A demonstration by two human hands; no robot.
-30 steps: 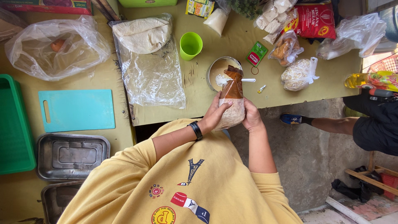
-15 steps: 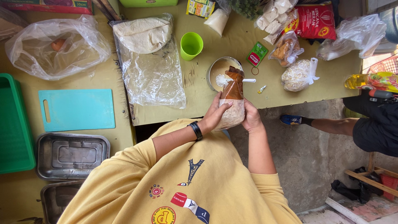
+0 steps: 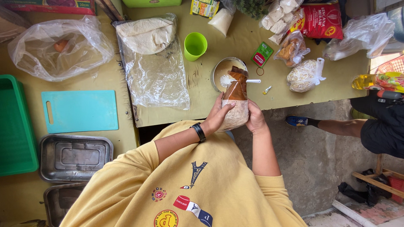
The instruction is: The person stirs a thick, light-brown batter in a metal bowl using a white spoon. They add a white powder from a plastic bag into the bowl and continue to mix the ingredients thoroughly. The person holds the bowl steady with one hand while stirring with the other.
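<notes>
The person holds a soft plastic pouch with a brown top and white powder inside (image 3: 235, 105) just below the round metal bowl (image 3: 223, 71) on the olive table (image 3: 252, 90). The left hand (image 3: 218, 117) and right hand (image 3: 254, 120) each wrap one side. It looks floppy and light; gripping the lower sides seems safest.

Between the left hand (image 3: 217, 116) and right hand (image 3: 254, 119) sits a glossy brown-topped clear plastic pouch (image 3: 235, 101). Just beyond it stands a dull round metal bowl (image 3: 221, 68). Left of them lie crinkly clear plastic sheeting (image 3: 158, 75) and a matt turquoise plastic board (image 3: 80, 111).
</notes>
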